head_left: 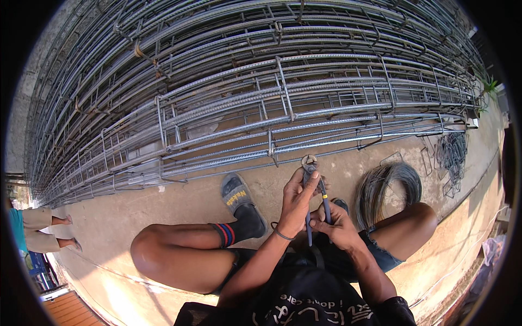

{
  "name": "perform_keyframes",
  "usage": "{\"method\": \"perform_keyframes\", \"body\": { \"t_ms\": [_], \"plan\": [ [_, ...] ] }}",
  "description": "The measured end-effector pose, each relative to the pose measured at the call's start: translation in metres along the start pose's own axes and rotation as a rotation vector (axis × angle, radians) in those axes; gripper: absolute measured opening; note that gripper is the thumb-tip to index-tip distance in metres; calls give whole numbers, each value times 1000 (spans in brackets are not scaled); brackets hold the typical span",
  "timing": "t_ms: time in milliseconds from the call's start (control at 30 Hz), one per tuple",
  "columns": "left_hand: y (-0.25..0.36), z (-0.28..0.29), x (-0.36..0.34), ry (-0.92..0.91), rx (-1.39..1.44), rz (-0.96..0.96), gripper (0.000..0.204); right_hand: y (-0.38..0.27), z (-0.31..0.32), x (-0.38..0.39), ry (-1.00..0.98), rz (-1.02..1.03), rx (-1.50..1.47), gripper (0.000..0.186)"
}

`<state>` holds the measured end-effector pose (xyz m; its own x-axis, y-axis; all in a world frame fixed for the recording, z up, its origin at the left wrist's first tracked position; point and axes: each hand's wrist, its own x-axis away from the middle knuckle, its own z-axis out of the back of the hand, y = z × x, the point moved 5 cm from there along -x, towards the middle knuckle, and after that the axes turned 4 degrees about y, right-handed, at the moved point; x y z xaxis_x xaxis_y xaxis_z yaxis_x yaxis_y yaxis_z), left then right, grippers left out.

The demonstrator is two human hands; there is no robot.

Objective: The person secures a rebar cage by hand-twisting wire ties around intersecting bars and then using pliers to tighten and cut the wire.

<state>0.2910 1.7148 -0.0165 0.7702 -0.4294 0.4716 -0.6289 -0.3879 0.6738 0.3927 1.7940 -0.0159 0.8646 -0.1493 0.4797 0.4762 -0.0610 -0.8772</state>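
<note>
A pair of end-cutting pincers (pixel 309 164) with grey-blue handles and a yellow band is held in front of my body, jaws pointing away from me. My left hand (pixel 297 204) is closed around it just below the jaws, the thumb lying along the tool. Lower down, my right hand (pixel 340 227) has its fingers curled around one handle, while the other handle hangs slightly apart. The jaws look a little parted, and I cannot make out anything between them. A dark band circles my left wrist.
A large stack of rebar cages (pixel 228 117) stretches across the far side. To the right lie a coil of wire (pixel 389 190) and a pile of bent steel stirrups (pixel 452 155). My sandalled foot (pixel 239 198) rests on the concrete. Another person's legs (pixel 46 228) show at far left.
</note>
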Motion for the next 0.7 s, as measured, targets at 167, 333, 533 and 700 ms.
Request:
{"method": "perform_keyframes", "body": {
  "t_ms": [167,333,533,700],
  "plan": [
    [6,7,-3,15,-453,-258,32,-2,4,3,-191,-11,-551,20],
    [6,15,-9,-15,-529,-242,24,1,10,10,-179,-84,-716,14],
    [30,29,-7,224,-541,-334,24,14,28,9,19,114,-176,10],
    [6,21,1,62,-582,-128,22,18,12,2,304,105,452,48]
  ]
}}
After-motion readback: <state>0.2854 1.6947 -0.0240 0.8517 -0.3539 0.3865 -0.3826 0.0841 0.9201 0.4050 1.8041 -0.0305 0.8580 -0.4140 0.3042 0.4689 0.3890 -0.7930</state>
